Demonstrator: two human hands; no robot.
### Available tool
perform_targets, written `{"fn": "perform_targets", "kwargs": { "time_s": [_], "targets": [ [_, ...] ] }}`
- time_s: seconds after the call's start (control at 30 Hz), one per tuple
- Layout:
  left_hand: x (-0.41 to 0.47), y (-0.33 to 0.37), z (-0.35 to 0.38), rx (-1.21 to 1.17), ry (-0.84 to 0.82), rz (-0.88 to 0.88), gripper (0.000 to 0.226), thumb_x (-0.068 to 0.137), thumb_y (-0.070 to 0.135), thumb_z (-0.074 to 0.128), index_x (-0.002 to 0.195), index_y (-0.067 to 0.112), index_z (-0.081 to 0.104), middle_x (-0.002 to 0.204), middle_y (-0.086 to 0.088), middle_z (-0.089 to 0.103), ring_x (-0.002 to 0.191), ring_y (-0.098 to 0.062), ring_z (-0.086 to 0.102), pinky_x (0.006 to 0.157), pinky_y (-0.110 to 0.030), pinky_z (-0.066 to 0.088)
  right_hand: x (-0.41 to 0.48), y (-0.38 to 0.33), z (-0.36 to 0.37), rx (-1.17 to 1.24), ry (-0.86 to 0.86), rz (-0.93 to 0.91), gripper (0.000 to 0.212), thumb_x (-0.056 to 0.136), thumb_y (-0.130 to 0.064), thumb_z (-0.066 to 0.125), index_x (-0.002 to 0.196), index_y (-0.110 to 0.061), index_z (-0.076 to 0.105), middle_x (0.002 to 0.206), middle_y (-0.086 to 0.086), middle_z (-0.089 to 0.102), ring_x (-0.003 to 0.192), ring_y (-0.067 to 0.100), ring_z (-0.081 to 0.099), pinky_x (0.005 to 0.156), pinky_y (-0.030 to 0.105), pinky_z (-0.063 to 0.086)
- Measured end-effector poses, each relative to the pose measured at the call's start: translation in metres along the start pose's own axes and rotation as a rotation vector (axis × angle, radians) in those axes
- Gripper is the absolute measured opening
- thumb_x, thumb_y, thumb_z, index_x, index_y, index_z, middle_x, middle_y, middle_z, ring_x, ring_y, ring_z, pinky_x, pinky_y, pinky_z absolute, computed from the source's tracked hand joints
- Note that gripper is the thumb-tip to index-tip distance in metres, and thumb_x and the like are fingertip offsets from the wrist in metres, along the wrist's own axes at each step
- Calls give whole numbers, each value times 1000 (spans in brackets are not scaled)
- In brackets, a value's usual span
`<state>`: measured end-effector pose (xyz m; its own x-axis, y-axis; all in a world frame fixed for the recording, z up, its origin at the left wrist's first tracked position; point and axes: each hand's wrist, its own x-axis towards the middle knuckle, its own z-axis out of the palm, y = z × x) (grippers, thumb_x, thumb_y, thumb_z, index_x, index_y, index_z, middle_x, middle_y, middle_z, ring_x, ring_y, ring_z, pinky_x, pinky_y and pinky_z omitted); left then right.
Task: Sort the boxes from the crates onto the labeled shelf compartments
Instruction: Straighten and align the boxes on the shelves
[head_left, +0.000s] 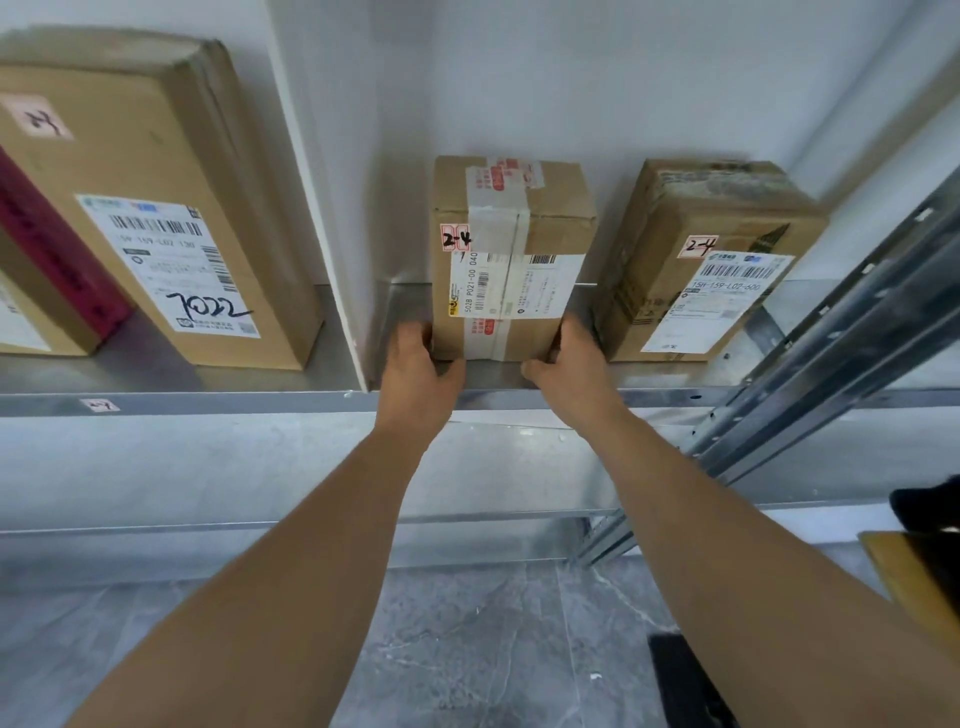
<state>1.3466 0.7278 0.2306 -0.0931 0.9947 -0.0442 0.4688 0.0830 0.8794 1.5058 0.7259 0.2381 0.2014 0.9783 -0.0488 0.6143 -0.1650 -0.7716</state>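
My left hand (415, 358) and right hand (569, 358) curl round the taped box (511, 260), left of the neighbouring box (701, 270). I'd push it in squarely, keeping that gap.

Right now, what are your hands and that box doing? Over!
Left hand and right hand both gripping middle box, near corners. Box on shelf, marked 2-4. Neighbour box close on its right, gap between.
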Motion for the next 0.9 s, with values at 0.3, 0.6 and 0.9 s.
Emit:
{"fn": "perform_targets", "kwargs": {
  "time_s": [0.3, 0.6, 0.9],
  "targets": [
    [-92, -36, -48, 453, 96, 149, 49, 88, 31, 65, 131, 15, 48, 138, -3, 47, 125, -23, 45, 102, -35, 39, -92, -8, -12, -423, 43, -95, 48, 94, -29, 58, 137, -17, 40, 142, 5, 38, 125, 21, 45, 95, 30, 43],
    [-82, -79, -161, 532, 174, 106, 55, 87, 33, 65, 134, 11, 47, 136, -8, 49, 125, -27, 43, 103, -39, 37, -132, -83, 75, -482, -112, -288, 44, 97, -32, 51, 138, -19, 42, 141, 1, 41, 127, 18, 44, 95, 26, 42],
    [-14, -99, -246, 413, 87, 114, 66, 91, 32, 60, 146, 17, 28, 144, -5, 36, 128, -25, 41, 96, -38, 42, -99, -163, 153, -389, -10, -198, 60, 94, -24, 58, 146, -16, 29, 142, 7, 40, 121, 25, 50, 95, 31, 45]
  ]
}}
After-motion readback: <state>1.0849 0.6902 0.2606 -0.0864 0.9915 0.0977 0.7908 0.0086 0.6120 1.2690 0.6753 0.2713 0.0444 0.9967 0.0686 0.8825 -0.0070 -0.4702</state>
